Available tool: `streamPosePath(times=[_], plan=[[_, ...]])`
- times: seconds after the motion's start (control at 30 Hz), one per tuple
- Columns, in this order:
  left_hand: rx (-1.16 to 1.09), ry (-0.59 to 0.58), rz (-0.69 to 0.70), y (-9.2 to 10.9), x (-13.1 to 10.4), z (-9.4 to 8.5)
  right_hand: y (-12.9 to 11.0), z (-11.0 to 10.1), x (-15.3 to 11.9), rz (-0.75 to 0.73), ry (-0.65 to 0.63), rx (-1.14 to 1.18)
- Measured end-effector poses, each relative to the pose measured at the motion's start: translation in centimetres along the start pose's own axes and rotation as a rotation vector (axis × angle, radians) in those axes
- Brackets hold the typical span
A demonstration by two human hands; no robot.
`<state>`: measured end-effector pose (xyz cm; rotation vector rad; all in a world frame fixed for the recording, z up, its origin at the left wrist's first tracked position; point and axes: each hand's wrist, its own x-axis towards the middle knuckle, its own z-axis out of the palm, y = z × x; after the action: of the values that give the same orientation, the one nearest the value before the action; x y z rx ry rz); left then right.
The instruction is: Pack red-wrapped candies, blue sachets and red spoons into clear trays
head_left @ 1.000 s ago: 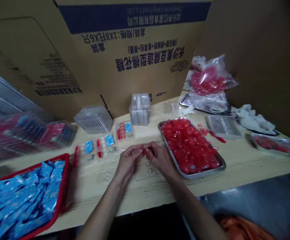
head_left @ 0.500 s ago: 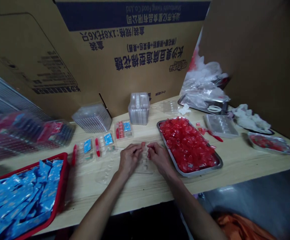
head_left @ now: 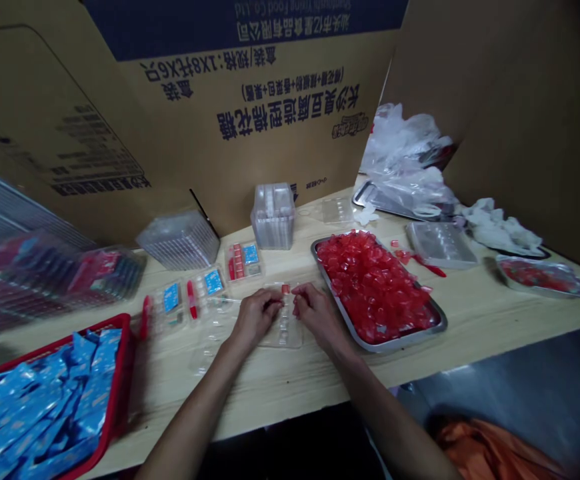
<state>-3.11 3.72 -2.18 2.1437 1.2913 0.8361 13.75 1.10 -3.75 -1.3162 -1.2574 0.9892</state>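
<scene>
A clear plastic tray with small compartments [head_left: 284, 337] lies flat on the table between my hands. One red piece [head_left: 285, 289] sits in its top compartment. My left hand [head_left: 257, 315] rests over the tray's left side, fingers curled together; what they pinch, if anything, is hidden. Opposite it, my right hand [head_left: 313, 308] has thumb and fingertips drawn together by the right edge of the compartments, and any small thing in them is too hard to see. Just right of that hand stands a metal tray [head_left: 440, 319] heaped with red wrapped pieces [head_left: 370, 283].
A red basket [head_left: 126, 360] of blue sachets [head_left: 45, 400] stands at lower left. Partly filled clear trays [head_left: 244, 261] lie near stacked empty trays [head_left: 274, 217]. Cardboard [head_left: 170, 133] walls the back. Plastic bags [head_left: 405, 153] and a clear box [head_left: 443, 244] are at right.
The camera view has shifted slightly. My hands stay over the clear tray, a little farther apart, and the red piece in its top compartment shows more plainly.
</scene>
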Motion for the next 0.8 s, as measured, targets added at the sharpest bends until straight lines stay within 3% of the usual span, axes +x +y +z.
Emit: streamPosePath(times=[0.33,0.53,0.8], plan=[[-0.136,0.183,-0.073,0.7,0.3,0.2,-0.1,-0.3,0.2,-0.018,-0.044,-0.052],[-0.139,0.034,0.159,0.8,1.6,0.3,-0.2,-0.4,0.2,-0.021,-0.049,-0.021],[-0.081,-0.082,0.278,-0.2,1.8,0.8,-0.5,-0.1,0.1,0.022,-0.027,0.195]])
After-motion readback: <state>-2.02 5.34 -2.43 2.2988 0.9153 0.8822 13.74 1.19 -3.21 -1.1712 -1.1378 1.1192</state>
